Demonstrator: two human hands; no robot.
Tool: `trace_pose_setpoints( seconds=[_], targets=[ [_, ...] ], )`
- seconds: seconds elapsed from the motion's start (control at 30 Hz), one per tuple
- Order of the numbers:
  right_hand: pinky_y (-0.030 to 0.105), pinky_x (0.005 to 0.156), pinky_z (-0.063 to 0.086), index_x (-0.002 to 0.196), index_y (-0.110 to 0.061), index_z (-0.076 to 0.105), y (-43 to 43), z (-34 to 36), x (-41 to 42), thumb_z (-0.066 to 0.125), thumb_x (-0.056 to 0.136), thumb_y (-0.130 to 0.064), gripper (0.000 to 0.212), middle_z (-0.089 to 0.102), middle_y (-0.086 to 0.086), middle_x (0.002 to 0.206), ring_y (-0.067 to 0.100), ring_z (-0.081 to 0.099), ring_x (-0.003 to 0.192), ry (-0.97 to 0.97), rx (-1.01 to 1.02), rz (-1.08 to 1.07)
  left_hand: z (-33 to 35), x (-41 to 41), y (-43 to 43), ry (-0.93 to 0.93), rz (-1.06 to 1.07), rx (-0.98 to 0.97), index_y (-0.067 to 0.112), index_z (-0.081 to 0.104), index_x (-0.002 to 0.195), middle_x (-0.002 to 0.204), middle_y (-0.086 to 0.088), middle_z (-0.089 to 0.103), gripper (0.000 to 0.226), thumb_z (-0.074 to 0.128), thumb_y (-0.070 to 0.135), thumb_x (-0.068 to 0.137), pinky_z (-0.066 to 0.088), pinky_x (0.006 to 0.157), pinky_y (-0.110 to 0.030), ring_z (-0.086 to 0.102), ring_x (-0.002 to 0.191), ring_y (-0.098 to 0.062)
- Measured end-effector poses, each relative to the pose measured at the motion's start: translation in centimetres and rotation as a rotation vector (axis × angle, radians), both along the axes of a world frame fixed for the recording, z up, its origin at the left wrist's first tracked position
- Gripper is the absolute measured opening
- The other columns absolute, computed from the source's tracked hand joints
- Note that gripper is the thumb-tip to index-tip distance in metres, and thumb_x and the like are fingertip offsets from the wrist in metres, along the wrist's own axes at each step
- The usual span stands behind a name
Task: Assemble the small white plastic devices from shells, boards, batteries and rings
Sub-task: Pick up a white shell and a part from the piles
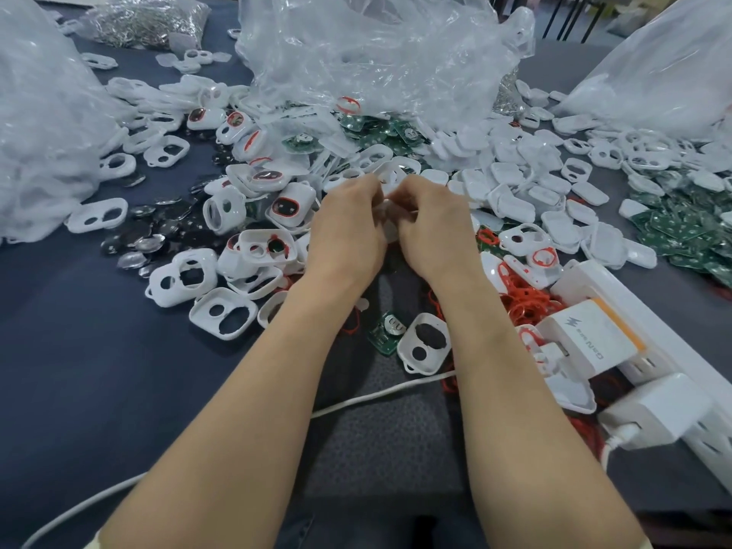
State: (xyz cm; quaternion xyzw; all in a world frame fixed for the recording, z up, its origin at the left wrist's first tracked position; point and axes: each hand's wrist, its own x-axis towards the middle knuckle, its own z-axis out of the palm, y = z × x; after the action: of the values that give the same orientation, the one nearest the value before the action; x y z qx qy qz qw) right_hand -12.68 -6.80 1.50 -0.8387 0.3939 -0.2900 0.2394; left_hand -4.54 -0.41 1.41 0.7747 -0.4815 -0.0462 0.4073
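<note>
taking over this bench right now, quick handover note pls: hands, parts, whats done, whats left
Left hand and right hand: both curled on one white part held between them; most of it is hidden.
Parts: empty shells front left, batteries left, boards right, red rings beside the power strip.
Done: several shells with rings fitted lie left of the hands.
Left: most pieces lie loose. Finished units cannot be told from plain covers.
</note>
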Motion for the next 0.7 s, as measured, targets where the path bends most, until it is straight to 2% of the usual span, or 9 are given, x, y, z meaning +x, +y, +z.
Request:
trace_pose_setpoints(
  seconds=[0.13, 0.23, 0.3, 0.4, 0.43, 0.53, 0.63, 0.7],
  targets=[
    [0.036, 0.085, 0.048, 0.094, -0.009, 0.067, -0.2, 0.0, 0.0, 0.06, 0.086, -0.007, 0.01, 0.071, 0.008, 0.095, 0.024, 0.064, 0.093, -0.011, 0.014, 0.007, -0.2, 0.0, -0.2, -0.003, 0.008, -0.017, 0.004, 0.057, 0.09, 0.092, -0.011, 0.06, 0.008, 0.056, 0.006, 0.082, 0.04, 0.071, -0.035, 0.052, 0.084, -0.029],
    [0.032, 0.082, 0.05, 0.095, -0.014, 0.068, -0.3, -0.1, -0.2, 0.06, 0.09, -0.012, 0.01, 0.072, 0.004, 0.095, 0.019, 0.066, 0.09, -0.059, 0.055, 0.005, -0.6, 0.2, -0.3, 0.021, 0.025, -0.05, 0.004, 0.059, 0.093, 0.094, -0.01, 0.064, 0.007, 0.055, 0.008, 0.088, 0.046, 0.077, -0.038, 0.057, 0.088, -0.028],
    [0.032, 0.079, 0.052, 0.098, -0.017, 0.068, -0.3, 0.0, -0.3, 0.06, 0.092, -0.016, 0.01, 0.072, 0.0, 0.094, 0.018, 0.067, 0.088, -0.152, 0.124, 0.018, -0.6, 0.3, -0.3, 0.091, 0.038, -0.102, 0.007, 0.063, 0.096, 0.094, -0.007, 0.067, 0.008, 0.058, 0.012, 0.092, 0.049, 0.082, -0.038, 0.062, 0.091, -0.024],
    [0.019, 0.079, 0.049, 0.103, -0.022, 0.066, -0.5, 0.2, -0.3, 0.059, 0.093, -0.016, 0.014, 0.067, -0.008, 0.09, 0.009, 0.065, 0.09, -0.277, 0.188, 0.037, -0.2, 0.6, -0.3, 0.222, 0.059, -0.208, 0.013, 0.064, 0.097, 0.091, 0.003, 0.067, 0.007, 0.06, 0.018, 0.093, 0.051, 0.082, -0.029, 0.065, 0.089, -0.015],
    [0.019, 0.08, 0.05, 0.107, -0.023, 0.064, -0.6, 0.2, -0.4, 0.058, 0.093, -0.015, 0.017, 0.066, -0.008, 0.092, 0.008, 0.064, 0.089, -0.3, 0.224, 0.044, -0.2, 0.7, -0.3, 0.282, 0.068, -0.244, 0.015, 0.064, 0.098, 0.09, 0.006, 0.067, 0.006, 0.061, 0.017, 0.093, 0.052, 0.083, -0.026, 0.065, 0.088, -0.012],
    [0.031, 0.083, 0.055, 0.104, -0.025, 0.058, -0.6, 0.1, -0.3, 0.058, 0.093, -0.014, 0.016, 0.068, 0.004, 0.104, 0.018, 0.066, 0.093, -0.329, 0.3, 0.062, -0.2, 1.1, -0.2, 0.435, 0.063, -0.307, 0.019, 0.061, 0.096, 0.089, 0.01, 0.065, 0.005, 0.061, 0.015, 0.093, 0.054, 0.087, -0.029, 0.065, 0.087, -0.006],
    [0.029, 0.081, 0.055, 0.1, -0.031, 0.055, -0.6, 0.1, -0.3, 0.057, 0.094, -0.015, 0.017, 0.068, 0.005, 0.107, 0.02, 0.066, 0.097, -0.335, 0.301, 0.052, -0.2, 1.0, -0.3, 0.526, 0.019, -0.312, 0.023, 0.059, 0.106, 0.093, 0.004, 0.066, 0.017, 0.06, 0.012, 0.093, 0.055, 0.089, -0.039, 0.067, 0.093, -0.016],
    [0.037, 0.087, 0.054, 0.102, -0.031, 0.057, -0.6, 0.1, -0.3, 0.056, 0.094, -0.013, 0.02, 0.068, 0.006, 0.107, 0.02, 0.065, 0.097, -0.346, 0.315, 0.04, -0.2, 0.8, -0.4, 0.507, 0.001, -0.296, 0.027, 0.059, 0.109, 0.095, -0.001, 0.067, 0.022, 0.058, 0.01, 0.094, 0.055, 0.089, -0.042, 0.068, 0.092, -0.019]
  ],
)
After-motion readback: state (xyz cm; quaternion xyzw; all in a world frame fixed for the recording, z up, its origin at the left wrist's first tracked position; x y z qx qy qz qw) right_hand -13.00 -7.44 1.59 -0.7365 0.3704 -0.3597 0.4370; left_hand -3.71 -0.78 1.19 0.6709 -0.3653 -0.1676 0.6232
